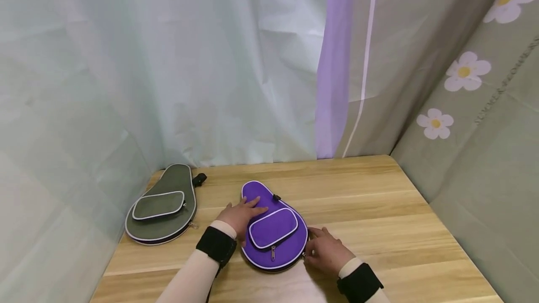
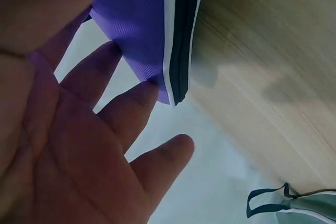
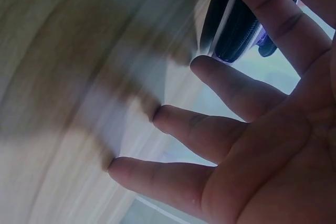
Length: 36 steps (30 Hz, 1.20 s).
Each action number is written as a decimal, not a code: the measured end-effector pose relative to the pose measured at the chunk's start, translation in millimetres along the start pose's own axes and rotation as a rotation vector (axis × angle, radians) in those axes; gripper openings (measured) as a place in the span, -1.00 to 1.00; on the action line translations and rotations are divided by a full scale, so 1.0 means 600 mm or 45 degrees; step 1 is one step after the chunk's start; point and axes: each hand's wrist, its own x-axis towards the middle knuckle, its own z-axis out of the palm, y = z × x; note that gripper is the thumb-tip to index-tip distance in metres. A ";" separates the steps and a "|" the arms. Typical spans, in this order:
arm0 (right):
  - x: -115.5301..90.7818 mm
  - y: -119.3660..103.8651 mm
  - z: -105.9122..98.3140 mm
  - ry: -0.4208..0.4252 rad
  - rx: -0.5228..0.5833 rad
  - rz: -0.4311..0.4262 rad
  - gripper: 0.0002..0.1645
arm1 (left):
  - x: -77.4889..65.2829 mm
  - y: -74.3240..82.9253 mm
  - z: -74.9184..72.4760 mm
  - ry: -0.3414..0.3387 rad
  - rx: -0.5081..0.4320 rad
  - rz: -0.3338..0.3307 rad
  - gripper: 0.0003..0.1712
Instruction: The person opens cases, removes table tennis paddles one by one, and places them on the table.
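A purple table-tennis bat case [image 1: 269, 229] with white piping and a front pocket lies on the wooden table. Across its upper left side my left hand [image 1: 241, 218] rests with fingers spread. In the left wrist view the fingertips [image 2: 144, 94] touch the purple fabric beside the dark zip edge. At the case's lower right edge my right hand [image 1: 327, 250] pinches the zip pull [image 1: 304, 255] between thumb and index finger, the pull mostly covered. The other fingers [image 3: 184, 127] of that hand stretch out, tips down at the table, in the right wrist view.
A grey-green case [image 1: 166, 209] of the same shape, with a black strap [image 1: 199, 179], lies at the table's left edge. Pale curtains [image 1: 219, 69] hang behind and at both sides. Wooden tabletop [image 1: 396, 214] stretches to the right of the purple case.
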 end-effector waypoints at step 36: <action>-0.007 0.012 -0.008 0.112 -0.045 -0.107 -0.68 | -0.024 0.023 0.040 0.264 -0.033 -0.090 0.31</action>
